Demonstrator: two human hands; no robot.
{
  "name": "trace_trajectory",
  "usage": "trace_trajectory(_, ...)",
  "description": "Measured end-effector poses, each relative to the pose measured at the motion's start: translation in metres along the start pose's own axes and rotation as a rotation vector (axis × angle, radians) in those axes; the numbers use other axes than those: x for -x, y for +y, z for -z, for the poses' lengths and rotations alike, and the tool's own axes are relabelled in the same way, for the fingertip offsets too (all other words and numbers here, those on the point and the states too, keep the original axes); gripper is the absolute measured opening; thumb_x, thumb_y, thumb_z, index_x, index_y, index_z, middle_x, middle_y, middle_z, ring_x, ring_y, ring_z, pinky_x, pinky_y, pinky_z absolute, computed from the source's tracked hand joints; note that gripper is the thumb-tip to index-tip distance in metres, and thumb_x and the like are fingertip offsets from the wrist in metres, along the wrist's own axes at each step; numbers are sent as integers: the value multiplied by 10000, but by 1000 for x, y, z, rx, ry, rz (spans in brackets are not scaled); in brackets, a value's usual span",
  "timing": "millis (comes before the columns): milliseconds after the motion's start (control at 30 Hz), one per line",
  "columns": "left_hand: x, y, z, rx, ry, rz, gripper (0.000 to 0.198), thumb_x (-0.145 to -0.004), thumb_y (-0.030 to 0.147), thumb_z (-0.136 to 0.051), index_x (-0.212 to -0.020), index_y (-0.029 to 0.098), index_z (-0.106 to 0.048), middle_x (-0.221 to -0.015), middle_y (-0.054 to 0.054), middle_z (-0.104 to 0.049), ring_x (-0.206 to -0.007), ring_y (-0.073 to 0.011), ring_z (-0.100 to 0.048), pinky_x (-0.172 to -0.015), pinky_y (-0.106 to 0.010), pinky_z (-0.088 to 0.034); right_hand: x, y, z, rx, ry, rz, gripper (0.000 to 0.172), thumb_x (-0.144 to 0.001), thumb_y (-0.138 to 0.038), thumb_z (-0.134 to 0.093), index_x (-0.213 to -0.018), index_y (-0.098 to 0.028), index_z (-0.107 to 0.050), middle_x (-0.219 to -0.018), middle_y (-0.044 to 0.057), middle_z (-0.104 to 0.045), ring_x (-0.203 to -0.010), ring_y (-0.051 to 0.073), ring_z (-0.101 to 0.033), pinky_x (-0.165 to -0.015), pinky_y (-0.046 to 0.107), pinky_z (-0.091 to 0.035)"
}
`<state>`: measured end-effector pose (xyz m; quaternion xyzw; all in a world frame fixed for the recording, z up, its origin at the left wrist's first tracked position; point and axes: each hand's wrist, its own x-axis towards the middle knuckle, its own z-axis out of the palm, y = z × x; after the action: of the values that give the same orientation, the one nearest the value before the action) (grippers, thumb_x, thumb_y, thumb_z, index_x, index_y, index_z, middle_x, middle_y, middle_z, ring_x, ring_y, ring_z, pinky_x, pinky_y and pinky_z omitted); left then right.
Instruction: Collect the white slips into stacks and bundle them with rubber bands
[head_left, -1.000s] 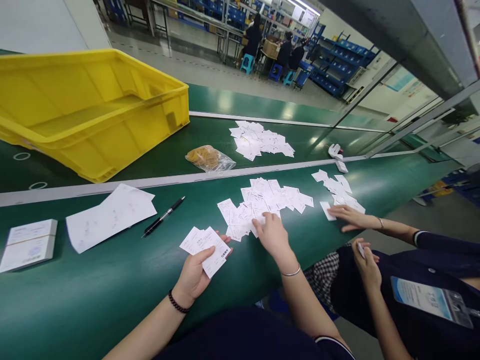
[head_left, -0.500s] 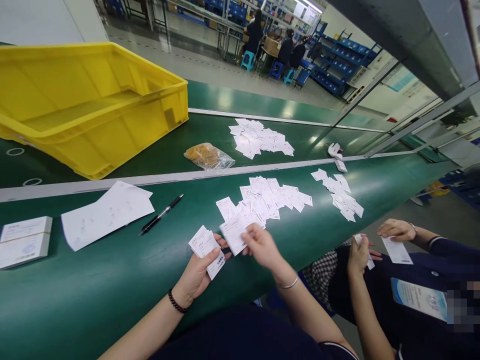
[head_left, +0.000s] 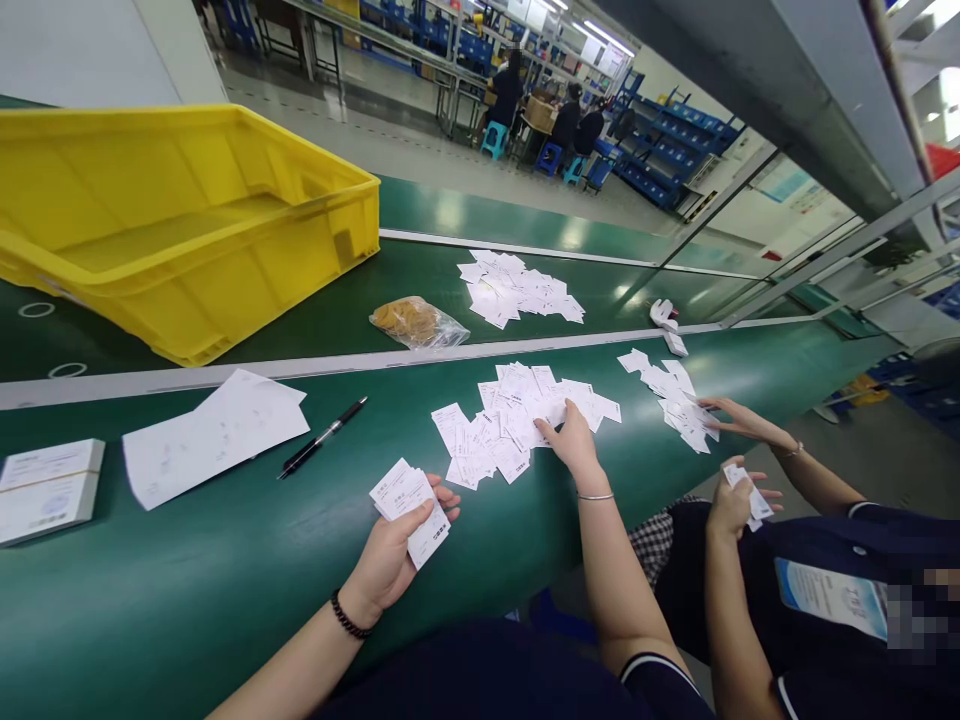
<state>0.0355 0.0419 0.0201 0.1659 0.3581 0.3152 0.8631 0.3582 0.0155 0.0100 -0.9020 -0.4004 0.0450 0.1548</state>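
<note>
My left hand point(head_left: 390, 555) is closed on a small fanned stack of white paper slips point(head_left: 409, 500), held just above the green table point(head_left: 225, 570). My right hand point(head_left: 574, 440) reaches forward into the loose pile of white slips point(head_left: 517, 415), fingertips pressed on a slip near the pile's middle. Whether it grips that slip I cannot tell.
A co-worker at my right touches a second slip pile point(head_left: 675, 400) with one hand point(head_left: 739, 420) and holds slips in the other point(head_left: 739, 500). A pen point(head_left: 322, 437), paper sheets point(head_left: 214, 430), a booklet stack point(head_left: 46, 487), a bag of rubber bands point(head_left: 416, 322), a yellow crate point(head_left: 180, 220) and another slip pile point(head_left: 517, 285) lie about.
My right hand carried a slip to the stack in my left hand, then reached back out into the pile. The co-worker's hand returned to the far pile.
</note>
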Motion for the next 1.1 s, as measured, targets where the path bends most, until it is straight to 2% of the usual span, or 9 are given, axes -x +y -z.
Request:
trace_trajectory(233, -3, 2, 1, -15, -10, -26, 365, -641, 230, -839, -957, 151, -676, -879, -72, -724, -905, -258, -692, -855, -415, -580, 9, 3, -13, 134, 272, 248, 376, -970, -373, -339, -921, -129, -621, -847, 150, -714, -875, 267, -675, -859, 406, -498)
trace_trajectory(333, -3, 1, 3, -17, -29, -4, 335, -666, 227, -826, -960, 157, -681, -855, -60, -718, -886, -243, -691, -834, -413, -589, 21, -4, -10, 102, 439, 272, 410, -994, -284, -252, -926, -130, -627, -892, 165, -721, -955, 252, -683, -899, 406, -493)
trace_trajectory(433, -3, -2, 4, 8, -41, 56, 302, -688, 242, -815, -950, 157, -690, -830, -56, -719, -848, -231, -694, -798, -402, -598, 59, -26, -15, 30, 647, 601, 277, -977, -243, -364, -997, -173, -632, -1001, 118, -733, -1051, 227, -672, -975, 436, -473)
trace_trajectory(533, -1, -5, 3, 77, -35, 130, 270, -717, 249, -791, -954, 158, -700, -931, -85, -738, -872, -238, -702, -775, -359, -598, 109, -61, -26, -67, 488, 1177, 183, -952, -267, -465, -1005, -266, -640, -1016, 30, -743, -1077, 190, -659, -1050, 465, -428)
trace_trajectory(633, -1, -4, 2, 75, 29, 133, 282, -729, 132, -754, -1003, 160, -693, -970, -85, -747, -859, -223, -713, -736, -293, -590, 132, -84, -34, -184, 245, 1438, 199, -945, -391, -490, -1032, -297, -643, -1083, 4, -729, -1128, 168, -623, -1103, 425, -397)
trace_trajectory(733, -2, 0, 1, 21, 69, 119, 318, -751, 83, -706, -1060, 149, -672, -995, -104, -746, -906, -258, -712, -757, -334, -591, 110, -77, -31, -257, 223, 1193, 363, -928, -519, -459, -1114, -252, -621, -1157, 70, -693, -1184, 216, -584, -1084, 447, -415)
trace_trajectory(900, -1, 5, -1, -24, 44, 122, 310, -788, 115, -676, -1096, 137, -653, -1075, -144, -724, -987, -310, -690, -770, -404, -592, 36, -34, -19, -116, 168, 203, 737, -833, -547, -573, -1368, -70, -400, -1404, 263, -453, -1347, 379, -387, -1063, 582, -374)
trace_trajectory(967, 0, 4, 0, -27, 38, 126, 298, -786, 107, -675, -1082, 134, -659, -1061, -143, -726, -978, -306, -692, -791, -412, -588, 21, -21, -18, -60, 86, 74, 840, -793, -557, -608, -1403, -46, -339, -1412, 275, -437, -1329, 406, -397, -1047, 581, -385)
trace_trajectory(1100, -1, 3, 2, -6, -8, 99, 283, -768, 100, -694, -1046, 147, -670, -975, -105, -728, -955, -287, -692, -844, -445, -576, 18, -10, -19, -64, 153, 170, 547, -920, -496, -391, -1235, -67, -516, -1202, 240, -617, -1172, 352, -558, -972, 542, -453)
